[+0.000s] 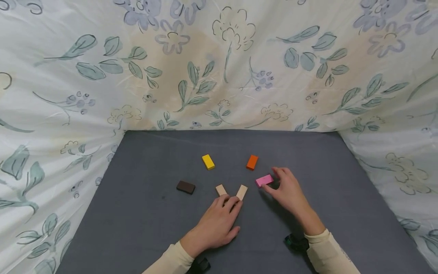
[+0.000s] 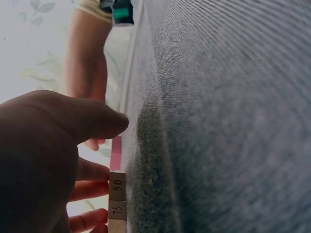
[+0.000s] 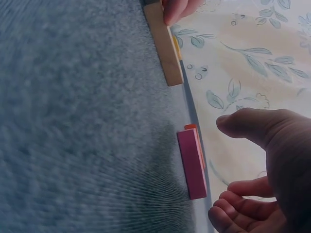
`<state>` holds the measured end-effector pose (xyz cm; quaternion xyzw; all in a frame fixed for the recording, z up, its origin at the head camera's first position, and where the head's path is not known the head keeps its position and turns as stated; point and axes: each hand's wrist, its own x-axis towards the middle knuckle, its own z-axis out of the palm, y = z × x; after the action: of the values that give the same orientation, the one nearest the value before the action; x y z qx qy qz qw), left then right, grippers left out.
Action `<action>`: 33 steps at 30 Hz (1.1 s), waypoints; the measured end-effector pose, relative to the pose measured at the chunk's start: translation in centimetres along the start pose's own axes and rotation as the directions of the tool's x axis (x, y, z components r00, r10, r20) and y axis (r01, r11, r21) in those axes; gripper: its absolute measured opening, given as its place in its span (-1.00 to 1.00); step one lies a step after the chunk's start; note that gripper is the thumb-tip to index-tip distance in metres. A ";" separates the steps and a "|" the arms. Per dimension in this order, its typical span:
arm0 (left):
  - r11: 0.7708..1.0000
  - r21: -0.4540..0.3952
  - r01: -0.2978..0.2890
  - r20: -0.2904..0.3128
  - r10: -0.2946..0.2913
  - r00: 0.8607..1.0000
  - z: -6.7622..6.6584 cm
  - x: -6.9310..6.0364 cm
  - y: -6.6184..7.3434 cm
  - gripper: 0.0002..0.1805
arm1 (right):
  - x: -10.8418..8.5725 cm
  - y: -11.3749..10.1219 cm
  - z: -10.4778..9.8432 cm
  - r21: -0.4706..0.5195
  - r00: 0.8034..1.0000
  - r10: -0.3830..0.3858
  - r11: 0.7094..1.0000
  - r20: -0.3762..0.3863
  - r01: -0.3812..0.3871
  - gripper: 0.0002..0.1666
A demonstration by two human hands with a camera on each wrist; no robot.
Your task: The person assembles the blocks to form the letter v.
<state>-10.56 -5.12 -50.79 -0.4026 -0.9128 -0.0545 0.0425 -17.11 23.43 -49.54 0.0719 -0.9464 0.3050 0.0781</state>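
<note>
My left hand (image 1: 217,224) rests its fingertips on pale wooden blocks, and one tilted block (image 1: 221,189) and another (image 1: 242,192) stick out past them in a V. The left wrist view shows block ends marked 50 (image 2: 117,186) and 75 (image 2: 117,210) under the fingers; a further end is cut off by the frame. My right hand (image 1: 291,192) is at a pink block (image 1: 264,180), its thumb and fingers spread on either side. In the right wrist view, a gap shows between the fingers and the pink block (image 3: 193,165).
On the grey cloth (image 1: 137,220) lie a dark brown block (image 1: 186,187) to the left, a yellow block (image 1: 208,161) and an orange block (image 1: 252,162) farther back. A flowered curtain (image 1: 219,95) hangs behind and along both sides.
</note>
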 end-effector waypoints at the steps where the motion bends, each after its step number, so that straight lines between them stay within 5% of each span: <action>1: 1.000 -0.003 0.001 0.002 -0.001 1.000 0.0 0.0 0.0 -0.26 | 0.0 0.1 0.1 -0.005 1.000 0.007 1.000 0.007 -0.007 -0.14; 33: 0.998 -0.049 0.027 0.039 -0.025 0.999 0.3 0.1 -0.3 -0.15 | 0.3 0.4 1.8 -0.035 0.997 0.076 0.997 0.035 -0.074 -0.15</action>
<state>-10.84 -5.17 -51.07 -0.3924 -0.9170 -0.0701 0.0144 -17.66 22.69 -51.17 0.0405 -0.9547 0.2906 0.0506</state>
